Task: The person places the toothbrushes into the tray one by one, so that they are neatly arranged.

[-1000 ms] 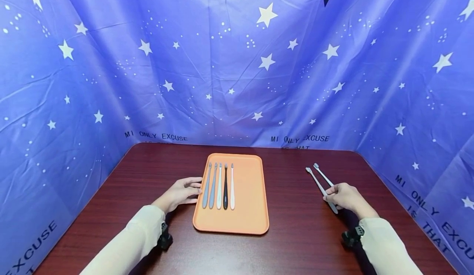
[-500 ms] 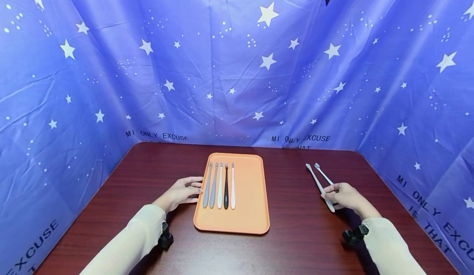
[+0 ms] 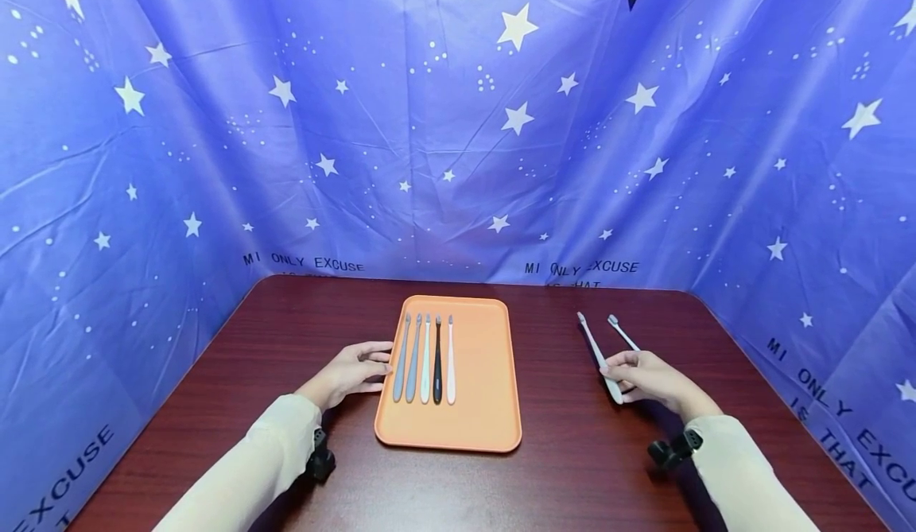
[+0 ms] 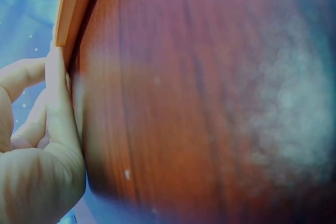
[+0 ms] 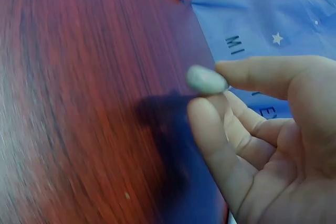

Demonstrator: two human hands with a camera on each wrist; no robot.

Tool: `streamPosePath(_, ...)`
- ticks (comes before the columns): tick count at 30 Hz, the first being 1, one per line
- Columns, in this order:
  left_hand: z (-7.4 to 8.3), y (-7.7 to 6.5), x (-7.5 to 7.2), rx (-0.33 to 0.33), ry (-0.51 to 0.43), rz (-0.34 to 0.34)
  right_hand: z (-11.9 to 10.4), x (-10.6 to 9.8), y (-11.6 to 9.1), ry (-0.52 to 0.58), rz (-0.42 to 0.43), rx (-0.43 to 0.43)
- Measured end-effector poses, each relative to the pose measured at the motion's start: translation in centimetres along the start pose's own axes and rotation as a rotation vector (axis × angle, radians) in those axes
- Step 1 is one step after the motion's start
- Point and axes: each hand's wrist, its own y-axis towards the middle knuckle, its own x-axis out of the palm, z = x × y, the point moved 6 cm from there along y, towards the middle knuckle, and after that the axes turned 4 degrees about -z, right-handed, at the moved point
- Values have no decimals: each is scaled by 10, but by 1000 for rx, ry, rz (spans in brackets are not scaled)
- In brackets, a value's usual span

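Note:
My right hand (image 3: 651, 377) pinches a pale grey toothbrush (image 3: 596, 349) between thumb and fingers, its head pointing away from me. The right wrist view shows its rounded handle end (image 5: 206, 80) between thumb and forefinger, above the table. Another pale toothbrush (image 3: 623, 332) lies just beyond this hand, its handle hidden behind the fingers. My left hand (image 3: 349, 374) touches the left edge of an orange tray (image 3: 483, 381) with extended fingers. Lined up side by side on the tray's left half are two blue-grey toothbrushes (image 3: 412, 365), a whitish one (image 3: 425, 365), a black one (image 3: 437, 365) and a pink one (image 3: 451, 365).
The dark red wooden table (image 3: 558, 452) has rounded far corners. A blue star-patterned cloth (image 3: 429, 158) hangs around its back and sides. Black wrist cameras (image 3: 673, 448) sit below each forearm.
The right hand has moved left with the pinched toothbrush, away from the other loose one, and that toothbrush has swung slightly. The left hand and tray stay in place.

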Motion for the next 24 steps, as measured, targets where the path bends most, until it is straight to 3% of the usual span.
streamPosePath(24,-2,2,-1,-7,-8,1,-35,65,32,126,-126,-69)
